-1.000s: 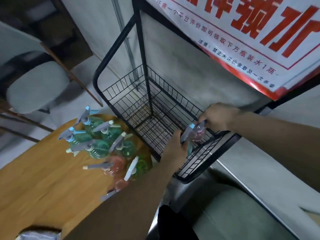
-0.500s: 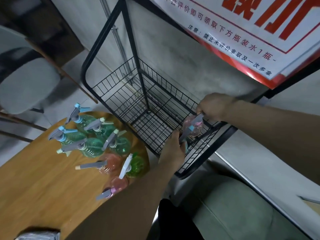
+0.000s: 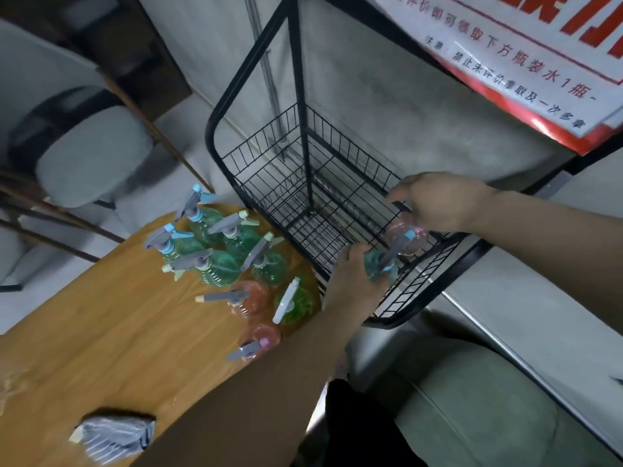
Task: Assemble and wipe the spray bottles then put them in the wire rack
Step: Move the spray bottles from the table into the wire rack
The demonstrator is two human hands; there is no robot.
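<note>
The black wire rack (image 3: pixel 259 183) stands beside the round wooden table (image 3: pixel 101 332). Over the rack's near right corner, my left hand (image 3: pixel 354 278) grips a teal spray bottle (image 3: pixel 379 269) with a grey trigger. Just behind it, my right hand (image 3: pixel 438 203) holds a pink spray bottle (image 3: pixel 409 242) from above, low inside the rack. The two bottles touch. Several assembled green and pink spray bottles (image 3: pixel 215 267) stand clustered on the table next to the rack.
A grey striped cloth (image 3: pixel 111 436) lies at the table's near edge. A grey padded chair (image 3: pixel 94 156) stands at the far left and a green cushion (image 3: pixel 472 409) at the lower right. A red and white sign (image 3: pixel 526 62) hangs above the rack.
Both hands have lowered their bottles deeper into the rack's near right corner. The view has shifted, bringing the cloth into sight.
</note>
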